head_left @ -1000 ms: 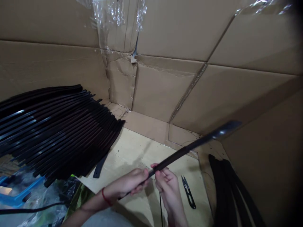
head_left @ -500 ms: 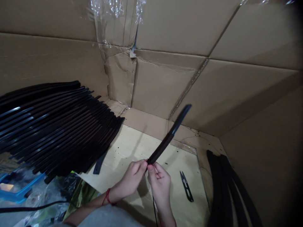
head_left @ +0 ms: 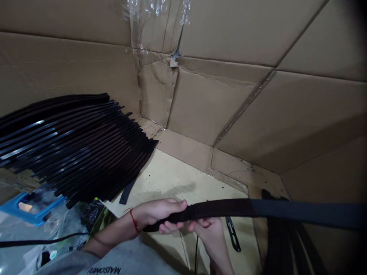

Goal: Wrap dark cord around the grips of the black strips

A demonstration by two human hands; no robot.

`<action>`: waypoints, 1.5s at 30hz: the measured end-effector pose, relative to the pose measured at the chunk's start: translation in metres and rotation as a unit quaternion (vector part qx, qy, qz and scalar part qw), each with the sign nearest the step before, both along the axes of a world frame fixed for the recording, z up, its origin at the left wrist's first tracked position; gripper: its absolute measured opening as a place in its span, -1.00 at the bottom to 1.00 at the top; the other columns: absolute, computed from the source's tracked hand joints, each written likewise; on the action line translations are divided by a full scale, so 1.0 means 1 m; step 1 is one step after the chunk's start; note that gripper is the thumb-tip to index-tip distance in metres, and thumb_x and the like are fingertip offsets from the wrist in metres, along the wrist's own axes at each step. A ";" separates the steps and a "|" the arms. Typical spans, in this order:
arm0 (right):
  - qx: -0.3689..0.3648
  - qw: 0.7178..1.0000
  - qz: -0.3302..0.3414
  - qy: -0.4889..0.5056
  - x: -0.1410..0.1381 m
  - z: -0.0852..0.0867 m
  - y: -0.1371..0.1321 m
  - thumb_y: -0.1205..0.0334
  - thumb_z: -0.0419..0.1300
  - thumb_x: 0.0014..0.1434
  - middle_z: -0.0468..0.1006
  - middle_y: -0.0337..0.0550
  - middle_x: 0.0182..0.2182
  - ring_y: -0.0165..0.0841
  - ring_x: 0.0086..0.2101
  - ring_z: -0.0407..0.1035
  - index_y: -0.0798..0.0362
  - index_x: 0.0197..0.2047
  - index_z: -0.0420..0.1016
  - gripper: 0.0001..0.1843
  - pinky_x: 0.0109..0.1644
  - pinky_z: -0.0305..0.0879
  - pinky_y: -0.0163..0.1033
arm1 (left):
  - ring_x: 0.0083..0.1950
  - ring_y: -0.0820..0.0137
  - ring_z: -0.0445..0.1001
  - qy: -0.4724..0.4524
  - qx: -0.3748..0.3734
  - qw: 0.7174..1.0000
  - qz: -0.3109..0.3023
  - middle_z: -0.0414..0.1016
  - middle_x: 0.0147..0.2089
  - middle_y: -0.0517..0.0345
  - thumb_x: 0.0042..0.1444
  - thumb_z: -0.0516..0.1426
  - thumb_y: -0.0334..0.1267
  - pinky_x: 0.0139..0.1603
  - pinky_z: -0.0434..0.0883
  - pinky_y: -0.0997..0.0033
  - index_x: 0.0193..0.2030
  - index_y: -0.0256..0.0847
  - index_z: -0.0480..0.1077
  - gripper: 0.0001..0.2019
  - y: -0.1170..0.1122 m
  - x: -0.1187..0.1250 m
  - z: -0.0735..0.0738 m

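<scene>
Two of ours, the left hand and right hand, clamp one black strip together above a pale board; cardboard walls rise from nine to three o'clock.

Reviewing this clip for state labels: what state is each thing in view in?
Left hand: closed around the strap
Right hand: under the strap, touching it
Black strap: raised, running right out of view
Thread snips: lying flat, partly behind the strap
Strap stack: fanned out
Strap pile: heaped in the corner
</scene>
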State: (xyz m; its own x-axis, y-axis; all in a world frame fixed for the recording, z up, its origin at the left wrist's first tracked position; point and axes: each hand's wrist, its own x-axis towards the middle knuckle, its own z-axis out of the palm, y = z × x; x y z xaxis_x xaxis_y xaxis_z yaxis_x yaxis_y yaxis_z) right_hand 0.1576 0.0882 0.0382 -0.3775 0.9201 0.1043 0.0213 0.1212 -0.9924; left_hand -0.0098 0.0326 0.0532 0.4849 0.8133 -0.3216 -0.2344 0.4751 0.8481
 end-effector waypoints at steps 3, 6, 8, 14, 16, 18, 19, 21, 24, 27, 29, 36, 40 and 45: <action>-0.045 0.997 0.059 0.006 0.004 0.009 -0.003 0.29 0.52 -0.32 0.60 -0.13 -0.59 -0.25 -0.59 0.44 0.06 -0.27 0.69 -0.58 -0.53 0.42 -0.25 | -0.76 0.57 -0.15 -0.015 -0.017 0.997 -0.075 -0.05 -0.73 0.40 0.18 -0.11 0.32 -0.76 -0.09 0.51 -0.42 -0.20 0.33 -0.41 0.008 -0.004 -0.003; -0.037 0.997 0.057 0.026 -0.002 0.015 -0.007 0.28 0.49 -0.24 0.56 -0.20 -0.62 -0.31 -0.64 0.41 0.06 -0.22 0.69 -0.60 -0.61 0.38 -0.31 | -0.76 0.55 -0.03 -0.007 -0.022 0.994 -0.109 0.15 -0.68 0.30 0.19 -0.13 0.31 -0.75 0.01 0.50 -0.40 -0.21 0.32 -0.42 0.017 0.003 -0.004; -0.016 0.999 0.021 0.043 -0.006 0.015 -0.007 0.23 0.46 -0.16 0.48 -0.25 -0.70 -0.38 -0.73 0.33 0.09 -0.31 0.68 -0.73 -0.70 0.29 -0.35 | -0.69 0.51 0.15 0.041 0.023 0.998 -0.039 0.31 -0.59 0.19 0.23 -0.16 0.27 -0.65 0.18 0.47 -0.33 -0.25 0.35 -0.40 0.017 0.011 -0.002; -0.016 0.998 -0.048 0.035 -0.009 0.000 -0.002 0.12 0.47 -0.18 0.58 -0.10 -0.61 -0.26 -0.57 0.47 0.14 -0.51 0.59 -0.73 -0.49 0.45 -0.27 | -0.21 0.29 0.48 0.310 0.163 0.879 0.323 0.50 -0.28 0.06 0.28 -0.10 0.12 -0.16 0.36 0.32 0.08 -0.23 0.36 -0.49 -0.028 -0.010 -0.017; -0.031 0.997 -0.053 0.038 -0.007 -0.005 -0.001 0.09 0.47 -0.16 0.61 -0.08 -0.55 -0.24 -0.51 0.49 0.15 -0.43 0.60 -0.69 -0.41 0.47 -0.24 | -0.27 0.24 0.50 0.447 0.117 0.759 0.459 0.52 -0.30 0.05 0.26 -0.08 0.09 -0.19 0.36 0.27 0.25 -0.29 0.21 -0.42 -0.048 -0.035 -0.033; -0.037 0.997 -0.059 0.030 -0.006 -0.009 -0.001 0.06 0.46 -0.14 0.58 -0.10 -0.58 -0.27 -0.54 0.46 0.16 -0.45 0.57 -0.67 -0.44 0.44 -0.26 | -0.38 0.22 0.49 0.516 0.042 0.648 0.559 0.51 -0.41 0.11 0.25 -0.08 0.10 -0.30 0.35 0.28 0.33 -0.34 0.11 -0.35 -0.065 -0.060 -0.048; -0.035 0.997 -0.061 0.024 -0.007 -0.009 -0.001 0.05 0.46 -0.14 0.53 -0.13 -0.63 -0.31 -0.58 0.41 0.15 -0.50 0.55 -0.67 -0.49 0.40 -0.28 | -0.41 0.22 0.49 0.522 0.033 0.611 0.594 0.50 -0.46 0.13 0.24 -0.07 0.11 -0.34 0.35 0.29 0.32 -0.37 0.13 -0.33 -0.071 -0.070 -0.053; -0.029 0.998 -0.056 0.018 -0.010 -0.010 0.000 0.02 0.46 -0.14 0.41 -0.22 -0.72 -0.38 -0.66 0.30 0.12 -0.61 0.46 -0.62 -0.57 0.32 -0.31 | -0.46 0.24 0.48 0.526 0.028 0.585 0.617 0.48 -0.51 0.17 0.24 -0.09 0.11 -0.39 0.34 0.31 0.34 -0.42 0.09 -0.30 -0.078 -0.083 -0.060; -0.027 0.999 -0.037 0.019 -0.016 -0.008 -0.001 0.00 0.45 -0.15 0.31 -0.29 -0.77 -0.42 -0.69 0.22 0.08 -0.67 0.37 -0.58 -0.60 0.27 -0.32 | -0.48 0.25 0.48 0.526 0.034 0.570 0.630 0.49 -0.51 0.19 0.23 -0.09 0.11 -0.42 0.34 0.33 0.38 -0.47 -0.01 -0.25 -0.076 -0.090 -0.061; -0.033 0.999 -0.028 0.019 -0.017 -0.008 -0.001 0.00 0.46 -0.17 0.34 -0.27 -0.74 -0.41 -0.67 0.23 0.08 -0.66 0.38 -0.58 -0.59 0.27 -0.32 | -0.47 0.24 0.49 0.527 0.036 0.554 0.644 0.49 -0.50 0.17 0.22 -0.07 0.11 -0.42 0.34 0.32 0.39 -0.51 -0.07 -0.21 -0.071 -0.091 -0.060; -0.040 0.999 -0.031 0.018 -0.014 -0.009 -0.001 0.00 0.46 -0.16 0.37 -0.25 -0.72 -0.40 -0.66 0.25 0.09 -0.63 0.41 -0.59 -0.57 0.27 -0.32 | -0.48 0.24 0.48 0.523 0.038 0.549 0.652 0.47 -0.52 0.18 0.22 -0.07 0.12 -0.42 0.34 0.31 0.38 -0.53 -0.04 -0.21 -0.071 -0.092 -0.061; -0.053 0.997 -0.052 0.006 -0.004 -0.016 0.000 -0.04 0.47 -0.15 0.36 -0.25 -0.71 -0.41 -0.64 0.24 0.13 -0.58 0.47 -0.58 -0.55 0.24 -0.33 | -0.50 0.28 0.46 0.505 0.048 0.552 0.661 0.46 -0.52 0.19 0.21 -0.06 0.14 -0.42 0.35 0.32 0.35 -0.49 0.05 -0.23 -0.072 -0.097 -0.064; -0.053 0.997 -0.050 0.003 -0.006 -0.017 0.001 -0.06 0.47 -0.16 0.32 -0.28 -0.72 -0.43 -0.65 0.21 0.13 -0.61 0.45 -0.56 -0.56 0.23 -0.34 | -0.51 0.29 0.43 0.500 0.049 0.552 0.666 0.43 -0.53 0.22 0.20 -0.05 0.15 -0.43 0.34 0.33 0.36 -0.48 0.04 -0.21 -0.071 -0.099 -0.062; -0.067 0.997 -0.042 0.004 -0.010 -0.013 0.002 -0.10 0.47 -0.18 0.41 -0.21 -0.70 -0.36 -0.61 0.31 0.14 -0.57 0.49 -0.55 -0.50 0.31 -0.29 | -0.53 0.32 0.40 0.474 0.055 0.564 0.674 0.40 -0.56 0.25 0.17 -0.03 0.18 -0.46 0.32 0.36 0.34 -0.47 0.07 -0.21 -0.069 -0.101 -0.064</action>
